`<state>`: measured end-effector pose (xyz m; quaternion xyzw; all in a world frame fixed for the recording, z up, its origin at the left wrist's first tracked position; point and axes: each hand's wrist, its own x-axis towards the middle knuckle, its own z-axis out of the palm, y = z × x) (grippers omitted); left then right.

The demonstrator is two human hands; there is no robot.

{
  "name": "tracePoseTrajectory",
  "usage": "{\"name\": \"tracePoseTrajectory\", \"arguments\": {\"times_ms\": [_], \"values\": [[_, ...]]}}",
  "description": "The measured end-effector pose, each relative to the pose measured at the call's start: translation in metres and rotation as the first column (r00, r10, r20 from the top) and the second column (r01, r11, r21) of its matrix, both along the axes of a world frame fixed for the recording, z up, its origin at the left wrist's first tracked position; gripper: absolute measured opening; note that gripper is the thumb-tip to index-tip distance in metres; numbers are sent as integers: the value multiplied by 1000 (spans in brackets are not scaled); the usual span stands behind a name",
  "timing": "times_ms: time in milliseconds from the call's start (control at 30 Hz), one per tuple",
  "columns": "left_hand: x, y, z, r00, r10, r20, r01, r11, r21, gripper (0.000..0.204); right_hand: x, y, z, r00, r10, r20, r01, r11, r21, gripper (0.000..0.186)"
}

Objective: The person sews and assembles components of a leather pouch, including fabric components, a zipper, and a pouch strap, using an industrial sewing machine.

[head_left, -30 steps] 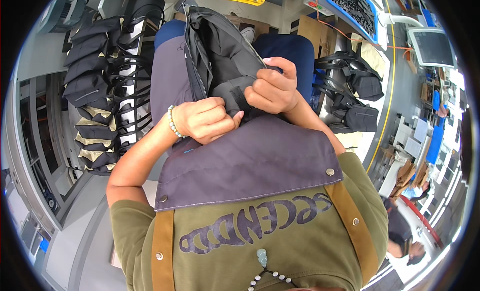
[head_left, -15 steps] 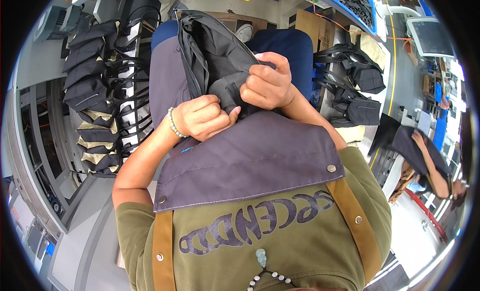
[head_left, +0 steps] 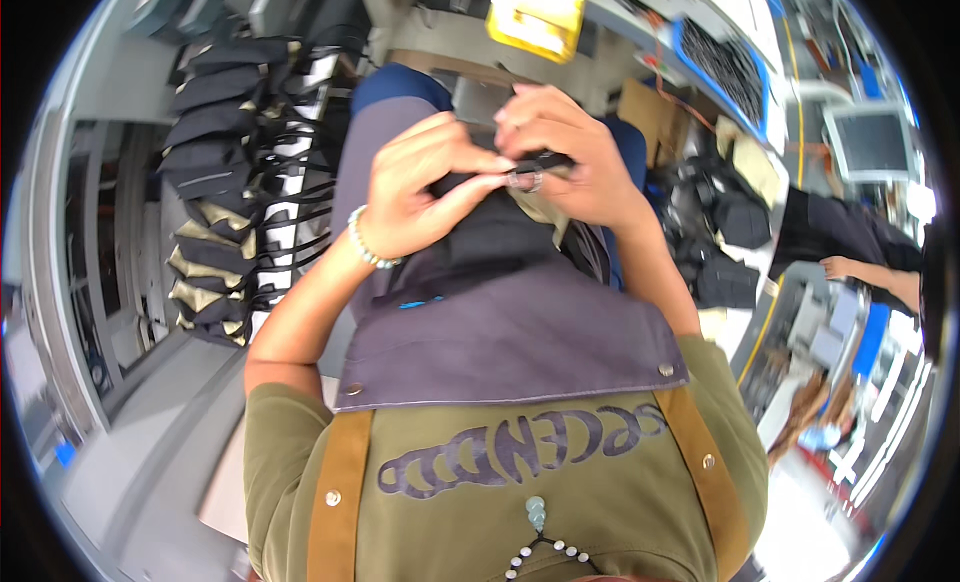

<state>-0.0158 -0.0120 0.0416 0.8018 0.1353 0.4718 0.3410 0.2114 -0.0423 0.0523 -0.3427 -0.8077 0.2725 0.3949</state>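
Note:
A black fabric bag (head_left: 485,227) with a beige patch showing on its right rests on my lap, partly covered by my hands. My left hand (head_left: 425,187) is closed, its thumb and forefinger pinching at the bag's upper end. Facing it, my right hand (head_left: 570,162) curls its fingers round a short black strap (head_left: 545,163). Between the fingertips shows a small shiny metal ring-like piece (head_left: 525,181), blurred, so its exact kind is unclear. The bag's opening is not visible from here.
Stacked black-and-beige bags (head_left: 210,182) hang at the left, straps over a white rail. More black bags (head_left: 735,212) lie on the right. Beyond are a yellow bin (head_left: 537,17), a blue tray of black parts (head_left: 722,72) and a monitor (head_left: 868,142). Another person's arm (head_left: 875,275) shows at far right.
Both hands have moved away from my body and closer together. The bag's wide zipped opening no longer shows; a strap and a metal piece are now between my fingers.

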Motion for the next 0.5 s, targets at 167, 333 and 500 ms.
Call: {"name": "tracePoseTrajectory", "arguments": {"times_ms": [167, 333, 500], "values": [[-6, 13, 7, 983, 129, 130, -91, 960, -263, 34, -15, 10, 34, 839, -225, -496, -89, 842, -531, 13], [-29, -3, -49, 895, 340, 289, -289, 935, -205, 108, -51, 51, 62, 532, -423, -734, -122, 819, -560, 21], [-16, -7, -49, 840, 541, 45, -528, 832, -170, 98, -99, 59, 76, 706, -216, -675, -164, 877, -452, 22]]}}
